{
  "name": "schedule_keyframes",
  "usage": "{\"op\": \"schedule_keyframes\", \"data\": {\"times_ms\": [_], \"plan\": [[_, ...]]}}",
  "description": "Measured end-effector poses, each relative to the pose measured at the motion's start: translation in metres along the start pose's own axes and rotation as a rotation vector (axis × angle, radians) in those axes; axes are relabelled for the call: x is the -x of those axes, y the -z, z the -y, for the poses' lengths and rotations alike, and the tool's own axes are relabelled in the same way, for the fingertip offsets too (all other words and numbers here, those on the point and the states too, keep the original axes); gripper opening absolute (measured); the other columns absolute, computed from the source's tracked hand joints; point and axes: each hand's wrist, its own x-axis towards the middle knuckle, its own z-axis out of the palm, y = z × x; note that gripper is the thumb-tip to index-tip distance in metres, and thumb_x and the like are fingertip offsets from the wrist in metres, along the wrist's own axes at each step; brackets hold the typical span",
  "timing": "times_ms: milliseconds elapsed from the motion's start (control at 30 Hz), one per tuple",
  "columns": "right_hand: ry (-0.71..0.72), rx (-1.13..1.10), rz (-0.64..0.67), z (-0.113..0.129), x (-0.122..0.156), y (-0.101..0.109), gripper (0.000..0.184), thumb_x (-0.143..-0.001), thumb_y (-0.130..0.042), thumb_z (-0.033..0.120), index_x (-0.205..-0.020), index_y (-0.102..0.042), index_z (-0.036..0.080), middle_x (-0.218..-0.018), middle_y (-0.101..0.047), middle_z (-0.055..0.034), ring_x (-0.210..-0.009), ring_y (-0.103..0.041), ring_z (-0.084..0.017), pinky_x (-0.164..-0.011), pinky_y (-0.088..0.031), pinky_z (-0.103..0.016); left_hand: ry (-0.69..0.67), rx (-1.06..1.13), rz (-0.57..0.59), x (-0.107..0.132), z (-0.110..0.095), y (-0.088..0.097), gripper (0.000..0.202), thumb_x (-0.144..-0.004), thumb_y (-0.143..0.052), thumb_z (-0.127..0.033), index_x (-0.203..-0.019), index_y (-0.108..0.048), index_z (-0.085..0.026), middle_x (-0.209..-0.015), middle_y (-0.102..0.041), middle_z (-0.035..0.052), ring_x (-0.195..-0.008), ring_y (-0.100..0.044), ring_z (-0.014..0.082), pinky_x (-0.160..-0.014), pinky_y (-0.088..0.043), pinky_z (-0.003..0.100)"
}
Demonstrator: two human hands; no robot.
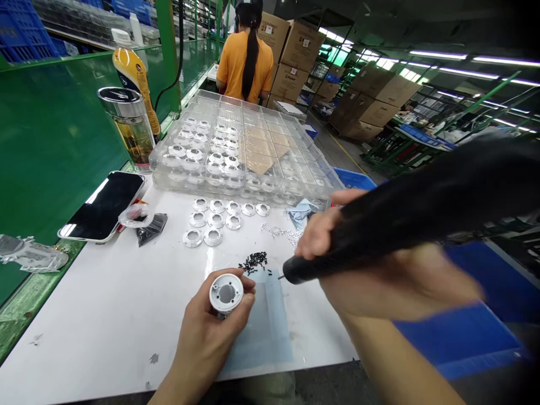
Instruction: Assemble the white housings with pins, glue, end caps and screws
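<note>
My left hand (208,332) is wrapped round a white cylindrical housing (226,292), its round open end with small holes facing up. In my right hand (363,275) is a black electric screwdriver (400,208), slanted so that its thin bit points left toward the small black screws. That bit is apart from the housing. The black screws (255,260) lie in a loose pile just beyond my left hand. Several white rings (215,220) are laid out in rows behind them. White pins or screws (278,230) are scattered to the right of the rings.
Clear plastic compartment trays (295,140) with more white rings stand at the back. A phone (105,205), a tea tumbler (129,126) and a yellow bottle (135,73) line the left side. A light blue sheet (265,326) lies in front; blue bins (459,315) stand right. Ahead is a person in orange.
</note>
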Motion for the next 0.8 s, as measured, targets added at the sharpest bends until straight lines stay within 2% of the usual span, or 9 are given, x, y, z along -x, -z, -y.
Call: {"op": "schedule_keyframes", "data": {"times_ms": [100,233,300,333,467,567,633,733,800], "plan": [[0.057,0.075,-0.043,-0.036,-0.005,0.006,0.051,-0.074,-0.066,0.061,-0.104,-0.072,0.02,-0.063,-0.07,-0.0077,-0.05,-0.059,-0.026,-0.044,-0.045,-0.038,0.018,0.024,-0.049,-0.001,-0.007,0.0,0.03,-0.088,-0.072,-0.036,-0.115,-0.064,-0.025,-0.099,-0.077,0.0012,-0.095,-0.072,0.021,-0.083,-0.055,0.031],[0.15,0.101,-0.159,-0.069,-0.009,0.009,0.05,-0.077,-0.059,0.058,-0.102,-0.073,0.017,-0.055,-0.067,-0.0055,-0.043,-0.055,-0.023,-0.043,-0.039,-0.035,0.071,-0.026,-0.059,-0.001,-0.009,-0.003,0.045,-0.085,-0.075,-0.037,-0.126,-0.061,-0.026,-0.081,-0.067,-0.0046,-0.068,-0.062,0.0149,-0.065,-0.05,0.026],[0.127,0.089,-0.164,-0.069,-0.011,0.008,0.049,-0.076,-0.058,0.057,-0.102,-0.073,0.017,-0.055,-0.067,-0.0048,-0.043,-0.054,-0.023,-0.043,-0.039,-0.035,0.106,-0.05,-0.06,-0.002,-0.007,-0.005,0.053,-0.08,-0.079,-0.037,-0.129,-0.059,-0.026,-0.075,-0.062,-0.0069,-0.063,-0.059,0.0141,-0.062,-0.049,0.026],[0.113,0.08,-0.155,-0.064,-0.011,0.007,0.049,-0.076,-0.059,0.057,-0.101,-0.073,0.017,-0.055,-0.067,-0.0049,-0.044,-0.054,-0.023,-0.044,-0.04,-0.035,0.116,-0.066,-0.065,-0.002,-0.007,-0.007,0.051,-0.079,-0.08,-0.037,-0.125,-0.06,-0.026,-0.073,-0.062,-0.0074,-0.062,-0.059,0.0143,-0.062,-0.049,0.026],[0.065,0.041,-0.119,-0.027,-0.013,-0.001,0.046,-0.073,-0.063,0.056,-0.1,-0.074,0.021,-0.061,-0.068,-0.0057,-0.052,-0.058,-0.026,-0.05,-0.044,-0.04,0.043,-0.215,-0.085,-0.006,-0.005,-0.01,0.019,-0.082,-0.077,-0.036,-0.092,-0.065,-0.025,-0.08,-0.068,-0.0035,-0.072,-0.064,0.0174,-0.067,-0.051,0.027],[0.003,0.058,-0.067,-0.011,-0.013,-0.007,0.041,-0.072,-0.066,0.056,-0.1,-0.075,0.027,-0.066,-0.069,-0.0047,-0.057,-0.06,-0.027,-0.053,-0.046,-0.042,-0.025,-0.251,-0.034,-0.008,-0.006,-0.012,0.011,-0.087,-0.072,-0.035,-0.091,-0.068,-0.026,-0.091,-0.075,-0.0009,-0.084,-0.068,0.0202,-0.073,-0.053,0.028],[0.036,0.074,-0.069,-0.018,-0.015,-0.008,0.042,-0.072,-0.065,0.056,-0.1,-0.075,0.026,-0.064,-0.068,-0.0043,-0.055,-0.06,-0.026,-0.051,-0.045,-0.041,-0.028,-0.248,-0.029,-0.008,-0.007,-0.013,0.011,-0.088,-0.072,-0.036,-0.091,-0.068,-0.026,-0.092,-0.076,-0.0005,-0.086,-0.07,0.021,-0.075,-0.053,0.029],[0.151,0.063,-0.174,-0.049,-0.02,-0.003,0.042,-0.073,-0.062,0.053,-0.097,-0.073,0.021,-0.063,-0.068,-0.0043,-0.046,-0.056,-0.023,-0.044,-0.041,-0.037,-0.006,-0.253,-0.077,-0.006,-0.008,-0.013,0.014,-0.086,-0.073,-0.039,-0.087,-0.067,-0.026,-0.087,-0.076,-0.0008,-0.082,-0.07,0.0214,-0.072,-0.053,0.029],[0.177,0.064,-0.215,-0.07,-0.022,0.003,0.043,-0.074,-0.06,0.052,-0.097,-0.072,0.018,-0.058,-0.067,-0.0038,-0.043,-0.055,-0.022,-0.043,-0.039,-0.035,0.015,-0.252,-0.102,-0.006,-0.009,-0.012,0.014,-0.085,-0.073,-0.039,-0.085,-0.067,-0.026,-0.084,-0.075,-0.0013,-0.08,-0.069,0.0213,-0.071,-0.052,0.028]]}}
